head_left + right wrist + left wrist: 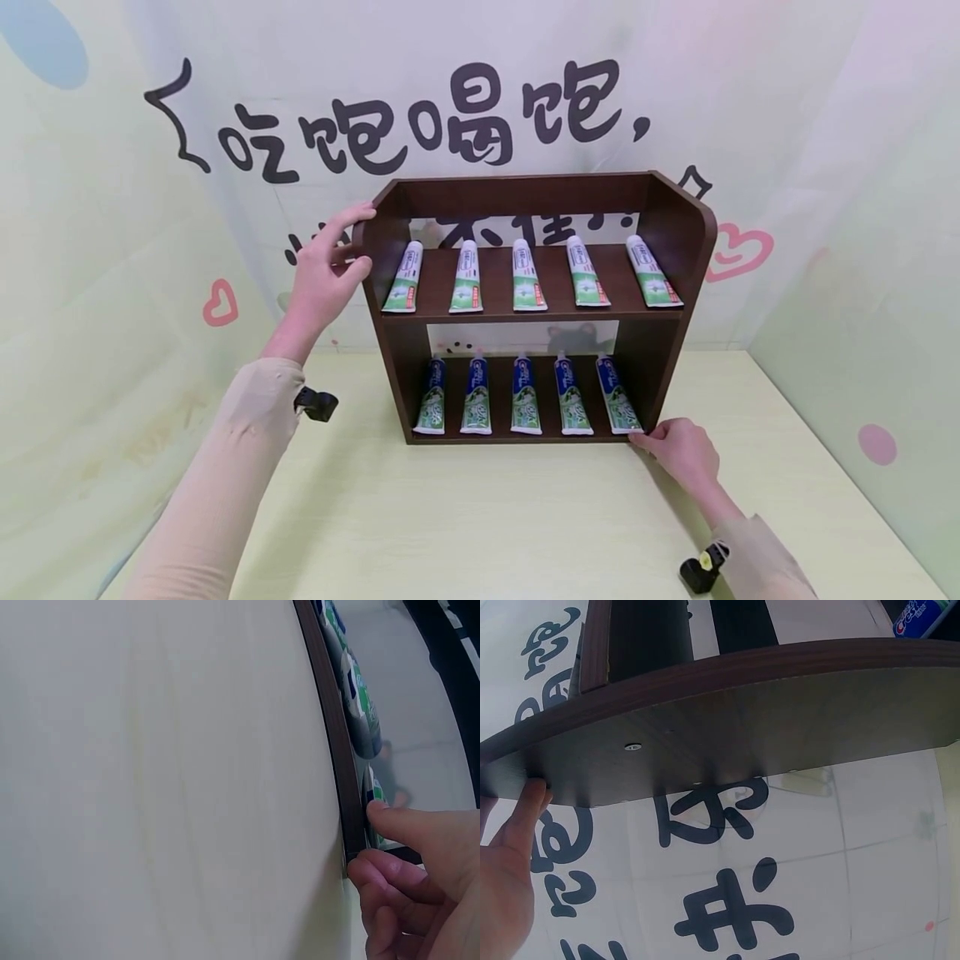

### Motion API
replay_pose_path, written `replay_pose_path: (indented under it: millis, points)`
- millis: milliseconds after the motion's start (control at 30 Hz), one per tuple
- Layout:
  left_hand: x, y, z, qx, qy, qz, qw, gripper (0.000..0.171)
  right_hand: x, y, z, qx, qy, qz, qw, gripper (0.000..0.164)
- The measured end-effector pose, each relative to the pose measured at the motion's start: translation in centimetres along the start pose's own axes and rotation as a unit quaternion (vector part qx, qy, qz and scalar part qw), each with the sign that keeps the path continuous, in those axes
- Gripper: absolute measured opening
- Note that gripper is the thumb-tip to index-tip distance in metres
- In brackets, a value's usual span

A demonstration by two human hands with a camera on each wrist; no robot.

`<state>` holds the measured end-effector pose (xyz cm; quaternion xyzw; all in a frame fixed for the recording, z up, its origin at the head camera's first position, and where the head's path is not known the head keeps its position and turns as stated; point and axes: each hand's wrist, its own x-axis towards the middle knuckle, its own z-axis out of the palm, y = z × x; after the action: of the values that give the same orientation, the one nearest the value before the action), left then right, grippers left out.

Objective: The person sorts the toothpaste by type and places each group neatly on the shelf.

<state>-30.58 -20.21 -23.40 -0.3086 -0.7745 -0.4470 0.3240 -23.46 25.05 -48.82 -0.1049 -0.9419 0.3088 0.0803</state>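
A dark brown two-tier shelf stands upright on the table. Five-in-a-row white-and-green toothpaste tubes lean on its upper tier, several blue-and-green toothpaste tubes on the lower. High on the shelf's left side, my left hand touches the rounded edge with fairly straight fingers; in the left wrist view fingertips press against the outer panel. At the lower right corner my right hand pinches the shelf, its thumb beside the end tube and its other fingers curled at the corner.
The pale table extends in front of the shelf and to both sides. Behind stands a printed wall sheet with black lettering and pink hearts. Similar sheets hang at left and right.
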Motion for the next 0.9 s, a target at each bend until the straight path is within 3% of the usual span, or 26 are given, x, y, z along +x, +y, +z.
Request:
replay_pose_path:
  millis: [133,400,900]
  points:
    - [-0.1,0.1,0.1,-0.001,0.001,-0.001,1.0000,0.049,-1.1,-0.1,0.1,0.025,0.000,-0.018,1.000,0.025]
    - [-0.2,0.6,0.1,0.004,0.008,0.008,0.9999,0.048,-1.9,-0.7,0.8,0.051,0.013,-0.057,0.997,0.037]
    - [-0.3,0.4,0.2,0.001,0.012,0.013,0.9998,0.048,-0.1,-2.4,1.9,-0.020,0.037,-0.069,0.997,0.045]
